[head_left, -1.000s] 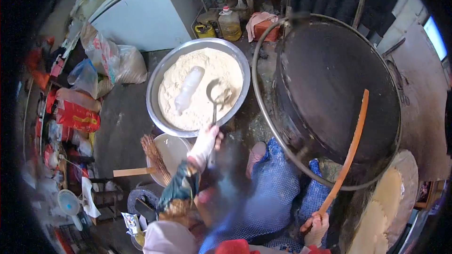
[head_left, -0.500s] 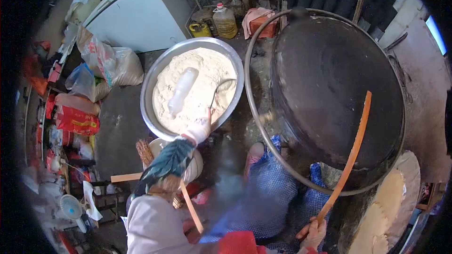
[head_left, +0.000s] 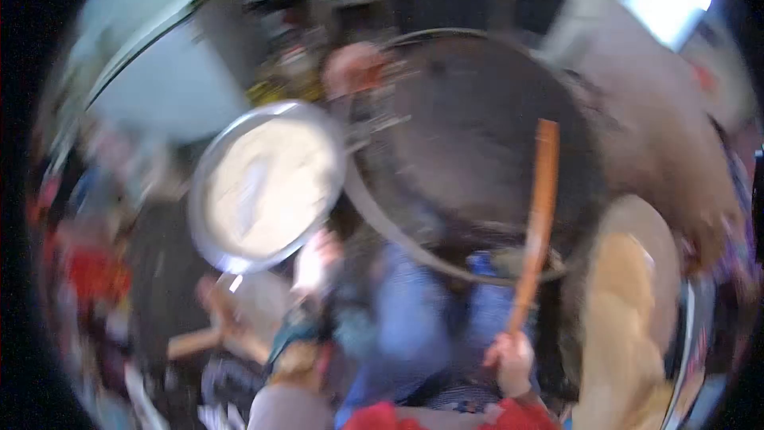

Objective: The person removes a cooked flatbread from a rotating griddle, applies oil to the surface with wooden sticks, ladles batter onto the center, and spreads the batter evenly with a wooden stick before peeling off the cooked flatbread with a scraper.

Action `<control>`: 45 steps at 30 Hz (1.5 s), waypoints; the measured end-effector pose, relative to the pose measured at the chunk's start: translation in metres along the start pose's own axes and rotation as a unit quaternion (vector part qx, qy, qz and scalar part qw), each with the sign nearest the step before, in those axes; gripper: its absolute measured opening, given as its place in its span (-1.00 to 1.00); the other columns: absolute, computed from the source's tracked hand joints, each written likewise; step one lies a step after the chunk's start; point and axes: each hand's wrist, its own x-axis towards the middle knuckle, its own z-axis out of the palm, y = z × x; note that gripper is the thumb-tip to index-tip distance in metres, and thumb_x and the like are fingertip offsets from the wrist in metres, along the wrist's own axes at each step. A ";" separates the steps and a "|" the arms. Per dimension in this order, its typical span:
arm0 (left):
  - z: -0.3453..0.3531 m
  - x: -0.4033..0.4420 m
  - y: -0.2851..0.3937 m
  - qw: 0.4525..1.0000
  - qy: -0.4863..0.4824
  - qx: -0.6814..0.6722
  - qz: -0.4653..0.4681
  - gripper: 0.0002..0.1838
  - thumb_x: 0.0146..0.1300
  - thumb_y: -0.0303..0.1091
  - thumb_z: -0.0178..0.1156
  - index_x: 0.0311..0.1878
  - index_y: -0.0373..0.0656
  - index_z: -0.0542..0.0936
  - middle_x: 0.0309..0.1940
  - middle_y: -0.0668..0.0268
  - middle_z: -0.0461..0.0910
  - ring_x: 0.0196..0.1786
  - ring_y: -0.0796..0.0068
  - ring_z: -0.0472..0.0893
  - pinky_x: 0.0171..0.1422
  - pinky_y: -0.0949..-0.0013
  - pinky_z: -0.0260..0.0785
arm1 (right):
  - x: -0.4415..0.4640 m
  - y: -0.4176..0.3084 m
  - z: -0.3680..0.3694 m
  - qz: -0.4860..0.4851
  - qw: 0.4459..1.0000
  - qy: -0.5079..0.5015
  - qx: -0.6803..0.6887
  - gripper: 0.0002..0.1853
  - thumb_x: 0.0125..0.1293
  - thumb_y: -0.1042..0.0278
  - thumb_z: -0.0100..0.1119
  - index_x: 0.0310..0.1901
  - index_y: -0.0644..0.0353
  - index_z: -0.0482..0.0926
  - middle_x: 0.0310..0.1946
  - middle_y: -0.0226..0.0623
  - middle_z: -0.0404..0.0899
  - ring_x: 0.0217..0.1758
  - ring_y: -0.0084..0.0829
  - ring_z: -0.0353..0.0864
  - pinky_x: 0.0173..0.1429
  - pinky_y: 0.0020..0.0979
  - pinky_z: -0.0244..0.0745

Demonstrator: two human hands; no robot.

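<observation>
My right hand (head_left: 512, 357) is closed round the lower end of a long, slightly curved wooden spreader (head_left: 543, 191), whose blade points up over the large dark round griddle (head_left: 469, 127). My left hand (head_left: 317, 259) is just outside the lower right rim of a metal basin (head_left: 199, 215), smeared by motion. Whether its fingers hold anything does not show. Pale thick batter (head_left: 290, 167) fills the basin, with a translucent plastic bottle (head_left: 253, 191) lying on it.
Thin round flatbreads (head_left: 617, 302) lie at the right. A white bucket (head_left: 263, 302) with wooden sticks (head_left: 195, 342) beside it stands below the basin. A white appliance (head_left: 175, 84) is behind at the left. A metal ring (head_left: 398, 243) runs round the griddle.
My left hand has drawn back from over the basin to outside its rim; the ladle it held in the batter no longer shows. The view has swung right, and the spreader stands more upright.
</observation>
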 end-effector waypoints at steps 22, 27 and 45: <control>0.031 0.268 -0.239 0.868 -0.138 0.027 -0.477 -0.74 0.49 -0.34 -0.17 -0.34 -0.14 0.43 -0.56 0.39 0.45 -0.50 0.52 0.44 -0.39 0.40 0.40 | -0.040 0.032 -0.065 0.028 0.976 -0.197 0.089 -0.70 0.48 0.08 -0.01 -0.25 0.14 0.54 -0.48 -0.60 0.39 -0.41 -0.63 0.33 -0.25 -0.49 0.35; 0.023 0.259 -0.246 0.886 -0.135 0.057 -0.440 -0.77 0.47 -0.38 -0.17 -0.32 -0.16 0.43 -0.56 0.39 0.45 -0.48 0.51 0.46 -0.37 0.41 0.42 | -0.038 0.051 -0.069 0.034 0.978 -0.178 0.101 -0.71 0.45 0.07 0.03 -0.18 0.12 0.57 -0.44 -0.61 0.45 -0.41 -0.66 0.36 -0.32 -0.49 0.34; 0.072 -0.171 -0.015 0.978 -0.006 0.183 0.098 -0.84 0.43 -0.50 -0.18 -0.27 -0.22 0.40 -0.57 0.40 0.44 -0.46 0.50 0.50 -0.35 0.45 0.43 | -0.006 -0.034 -0.052 0.022 0.985 -0.103 0.135 -0.73 0.52 0.14 -0.04 -0.10 0.22 0.40 -0.58 -0.32 0.51 -0.61 -0.50 0.51 -0.48 -0.48 0.43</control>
